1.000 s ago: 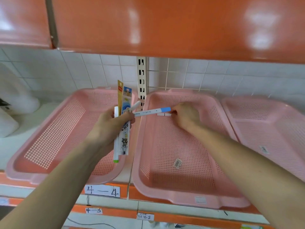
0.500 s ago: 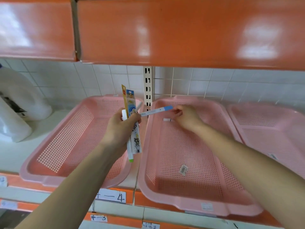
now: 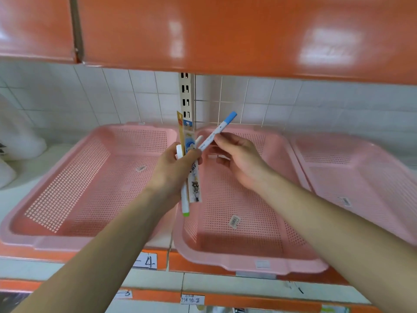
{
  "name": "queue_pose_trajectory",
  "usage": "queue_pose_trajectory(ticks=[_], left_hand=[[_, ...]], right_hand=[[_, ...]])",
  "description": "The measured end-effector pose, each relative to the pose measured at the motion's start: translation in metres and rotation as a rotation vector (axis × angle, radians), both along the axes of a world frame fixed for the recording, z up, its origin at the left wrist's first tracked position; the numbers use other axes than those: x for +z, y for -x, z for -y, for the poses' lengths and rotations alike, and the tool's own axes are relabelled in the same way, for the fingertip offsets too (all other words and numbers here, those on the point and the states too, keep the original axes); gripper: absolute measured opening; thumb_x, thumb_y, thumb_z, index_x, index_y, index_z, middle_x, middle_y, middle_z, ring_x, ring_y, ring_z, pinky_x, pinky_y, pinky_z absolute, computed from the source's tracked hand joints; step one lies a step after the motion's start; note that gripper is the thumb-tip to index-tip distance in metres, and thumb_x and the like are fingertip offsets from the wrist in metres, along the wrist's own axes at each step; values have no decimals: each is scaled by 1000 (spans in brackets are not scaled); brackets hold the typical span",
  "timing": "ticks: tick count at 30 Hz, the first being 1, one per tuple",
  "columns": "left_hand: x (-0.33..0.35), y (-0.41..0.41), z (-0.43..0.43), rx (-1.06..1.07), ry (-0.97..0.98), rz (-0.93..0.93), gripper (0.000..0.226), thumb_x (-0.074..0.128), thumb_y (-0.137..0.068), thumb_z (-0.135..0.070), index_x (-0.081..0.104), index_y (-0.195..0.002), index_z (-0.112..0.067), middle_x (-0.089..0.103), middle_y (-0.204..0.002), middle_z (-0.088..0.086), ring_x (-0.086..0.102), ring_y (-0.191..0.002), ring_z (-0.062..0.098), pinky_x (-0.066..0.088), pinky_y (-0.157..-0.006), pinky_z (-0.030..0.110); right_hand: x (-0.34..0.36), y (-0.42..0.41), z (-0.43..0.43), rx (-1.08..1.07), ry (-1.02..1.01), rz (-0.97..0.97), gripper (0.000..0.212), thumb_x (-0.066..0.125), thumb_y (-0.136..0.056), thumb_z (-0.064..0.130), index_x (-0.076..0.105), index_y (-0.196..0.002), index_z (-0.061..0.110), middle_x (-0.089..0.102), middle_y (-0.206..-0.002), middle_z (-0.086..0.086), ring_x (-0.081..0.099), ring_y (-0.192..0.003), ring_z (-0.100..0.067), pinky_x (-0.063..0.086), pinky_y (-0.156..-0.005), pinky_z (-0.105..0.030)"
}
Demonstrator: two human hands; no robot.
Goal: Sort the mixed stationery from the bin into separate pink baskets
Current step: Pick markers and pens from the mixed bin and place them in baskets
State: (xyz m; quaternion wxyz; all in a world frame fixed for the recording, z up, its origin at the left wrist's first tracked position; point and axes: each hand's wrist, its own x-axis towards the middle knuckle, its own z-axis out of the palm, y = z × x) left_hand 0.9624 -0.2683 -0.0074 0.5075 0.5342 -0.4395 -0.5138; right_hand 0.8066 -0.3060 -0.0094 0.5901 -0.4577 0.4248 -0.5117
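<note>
1. One view, head camera; both hands are raised in front of a shelf carrying three pink baskets side by side.
2. Left hand [image 3: 173, 170] is curled round an upright bundle: a green-tipped marker [image 3: 185, 201] and two carded packs [image 3: 189, 136]; green tip points down, card headers point up.
3. Right hand [image 3: 239, 159] pinches a blue-capped pen [image 3: 216, 132] at mid-barrel with thumb and fingertips, other fingers loosely curled; the pen's lower end meets the left hand's bundle, and I cannot tell whether the left fingers also grip it.
4. The pen is in the air over the far left corner of the middle basket [image 3: 248, 265], not in it; left basket [image 3: 22, 231] and right basket [image 3: 365, 152] hold no stationery that I can see.
5. The pen's long axis runs on a slant; blue cap is up and to the right toward the tiled wall, plain end down and to the left.
6. Handling, as a judgement: the pen is light, stiff and smooth-barrelled, likely slippery; a mid-barrel pinch suits it, away from the cap, which might pull off.
7. The packs are judged thin and bendy; best held flat across the card.
</note>
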Motion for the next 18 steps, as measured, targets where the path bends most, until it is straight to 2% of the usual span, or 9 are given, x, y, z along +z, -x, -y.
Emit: queue_pose_trajectory(ticks=[3, 5, 8, 10, 14, 16, 18], left_hand=[[-1, -1, -4, -22, 10, 16, 16, 64, -96, -25, 64, -105, -13, 62, -82, 8, 53, -66, 16, 47, -63, 30], [-2, -4, -5, 3, -8, -25, 18, 64, -96, -28, 64, -106, -12, 62, -81, 6, 54, -65, 16, 48, -63, 31], [-2, -12, -9, 25, -54, -127, 16, 61, -99, -27, 62, -102, -11, 61, -75, 3, 58, -60, 13, 52, -58, 29], [-1, -17, -11, 35, -64, -166, 15, 58, -100, -27, 60, -98, -11, 60, -72, 2, 57, -55, 11, 52, -52, 25], [4, -21, -13, 74, -80, -238, 18, 56, -101, -25, 59, -88, -14, 58, -66, 1, 56, -47, 8, 48, -46, 20], [6, -23, -13, 93, -91, -255, 18, 56, -101, -26, 59, -88, -14, 58, -64, 1, 56, -45, 8, 47, -45, 20], [7, -26, -12, 106, -100, -255, 18, 56, -101, -28, 58, -89, -14, 56, -65, 0, 55, -48, 9, 48, -47, 22]], right_hand=[[4, 3, 0, -23, 9, -17, 13, 63, -94, 15, 73, -101, 12, 73, -106, -13, 67, -97, -25, 50, -67, -22], [9, 3, 1, -39, 8, 17, 12, 61, -96, 15, 73, -95, 15, 74, -92, -3, 67, -84, -16, 48, -58, -19], [14, 7, 6, -74, 44, -37, 12, 59, -97, 16, 71, -94, 16, 70, -86, 0, 62, -72, -10, 42, -58, -21], [15, 13, 11, -112, 124, -219, 11, 59, -97, 18, 70, -95, 17, 68, -83, 2, 60, -68, -6, 44, -60, -20], [4, 28, 22, -152, 392, -766, 11, 64, -93, 22, 69, -86, 28, 65, -74, 18, 56, -64, 7, 42, -64, -10], [-7, 34, 28, -126, 417, -1014, 15, 66, -91, 24, 69, -80, 34, 63, -68, 21, 57, -66, 3, 43, -64, -19], [-19, 37, 32, -54, 379, -1206, 10, 66, -91, 27, 75, -94, 31, 67, -81, 15, 61, -77, -9, 49, -68, -29]])
